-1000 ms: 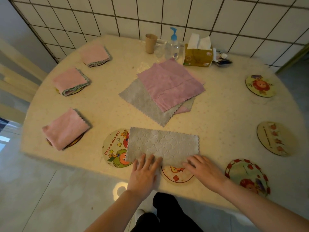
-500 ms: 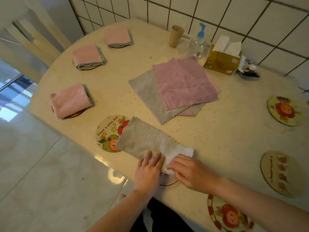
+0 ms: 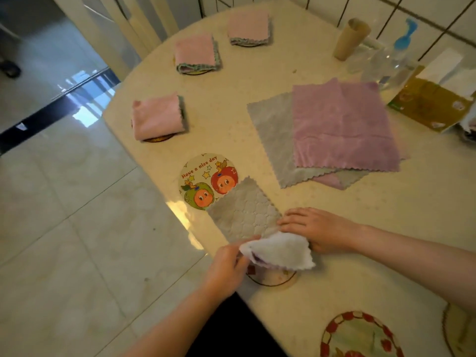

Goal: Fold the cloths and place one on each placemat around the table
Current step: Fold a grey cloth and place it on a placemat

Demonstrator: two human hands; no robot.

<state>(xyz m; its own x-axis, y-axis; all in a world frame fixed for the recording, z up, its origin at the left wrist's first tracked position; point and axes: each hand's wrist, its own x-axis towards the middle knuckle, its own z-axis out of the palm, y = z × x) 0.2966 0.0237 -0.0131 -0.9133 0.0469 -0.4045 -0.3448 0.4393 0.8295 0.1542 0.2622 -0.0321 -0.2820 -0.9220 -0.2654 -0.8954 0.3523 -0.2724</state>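
1. The grey cloth (image 3: pixel 244 210) lies at the near edge of the round table (image 3: pixel 257 78), toward 6 o'clock, its quilted face up. Its far corner overlaps the rim of the fruit placemat (image 3: pixel 203 176), the one printed "Have a nice day".
2. The left hand (image 3: pixel 226 269) pinches the near end of this cloth between thumb and fingers and holds it lifted, so the fluffy white underside shows as a turned-over flap.
3. The right hand (image 3: pixel 319 228) lies at 3 o'clock of the cloth, fingers fairly straight and pointing toward 9 o'clock; its fingertips touch the cloth's edge. The flap covers part of the hand, so whether the thumb holds any fabric cannot be told.
4. Beneath the lifted flap, a second placemat (image 3: pixel 273 279) shows only its near rim.
5. At 9 to 11 o'clock of the table, three folded pink cloths sit one on each mat: the nearest (image 3: pixel 157 117), the middle one (image 3: pixel 195 54) and the farthest (image 3: pixel 248 27). Only slivers of their mats show.
6. Near the table's centre lies a stack of unfolded cloths (image 3: pixel 342 124), a purple one on top, a grey one below it sticking out toward 9 o'clock.
7. At 12 to 1 o'clock stand a paper cup (image 3: pixel 350 39), a pump bottle (image 3: pixel 394 60) and a tissue box (image 3: pixel 432 104).
8. A red-rimmed placemat (image 3: pixel 360 336) lies bare at 5 o'clock, cut off by the frame.
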